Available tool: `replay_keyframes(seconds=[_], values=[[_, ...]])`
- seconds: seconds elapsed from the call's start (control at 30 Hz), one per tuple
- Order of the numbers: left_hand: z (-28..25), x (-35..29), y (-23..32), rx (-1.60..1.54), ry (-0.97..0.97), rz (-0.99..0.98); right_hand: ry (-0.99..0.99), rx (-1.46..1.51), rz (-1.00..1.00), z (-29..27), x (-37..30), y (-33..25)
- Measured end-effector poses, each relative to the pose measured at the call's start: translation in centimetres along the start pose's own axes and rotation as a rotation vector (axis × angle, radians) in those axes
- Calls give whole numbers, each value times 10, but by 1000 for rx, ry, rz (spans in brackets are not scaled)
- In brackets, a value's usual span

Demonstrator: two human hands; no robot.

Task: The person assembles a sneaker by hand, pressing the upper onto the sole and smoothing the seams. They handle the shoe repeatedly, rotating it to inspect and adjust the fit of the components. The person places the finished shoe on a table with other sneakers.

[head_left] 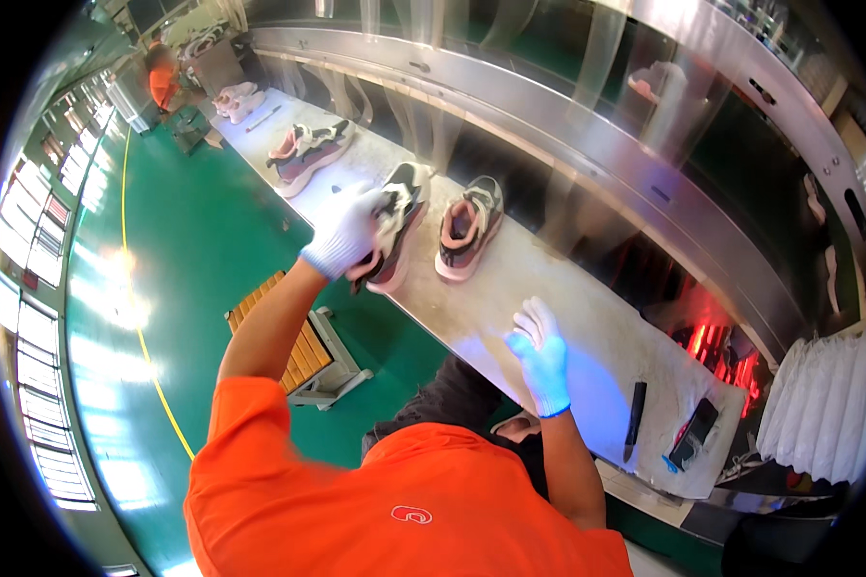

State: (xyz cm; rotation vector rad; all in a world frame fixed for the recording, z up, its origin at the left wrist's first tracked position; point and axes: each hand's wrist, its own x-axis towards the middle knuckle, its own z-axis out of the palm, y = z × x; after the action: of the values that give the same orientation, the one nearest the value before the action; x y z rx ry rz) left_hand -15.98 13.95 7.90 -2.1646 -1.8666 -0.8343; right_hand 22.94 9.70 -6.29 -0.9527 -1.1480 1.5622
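Note:
My left hand (344,234), in a white knit glove, grips a multicoloured sneaker (410,213) by its side, at the near edge of a long pale work surface (510,279). Part of that shoe is covered by the glove. Just right of it stands a second sneaker (469,231) with a pink lining and a pale sole, touched by neither hand. Farther right, my gloved right hand (539,348) hovers over the surface with its fingers stretched out and nothing in them. Bluish light falls across this glove.
Another sneaker (308,154) and pale pink shoes (238,102) lie farther left. Near the right end are a slim black tool (635,420) and a phone (692,433). Behind runs a metal machine (587,135) with clear strips and a red glow. A slatted stool (303,351) stands below left.

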Motion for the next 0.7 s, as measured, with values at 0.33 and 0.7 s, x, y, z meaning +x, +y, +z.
replay_keyframes(seconds=[0.33,0.7], values=[[99,100,-65,-24,-200,145,-147,-389,-100,112,136,-9],[32,68,-17,-93,155,126,-168,-324,-10,54,106,-1]])
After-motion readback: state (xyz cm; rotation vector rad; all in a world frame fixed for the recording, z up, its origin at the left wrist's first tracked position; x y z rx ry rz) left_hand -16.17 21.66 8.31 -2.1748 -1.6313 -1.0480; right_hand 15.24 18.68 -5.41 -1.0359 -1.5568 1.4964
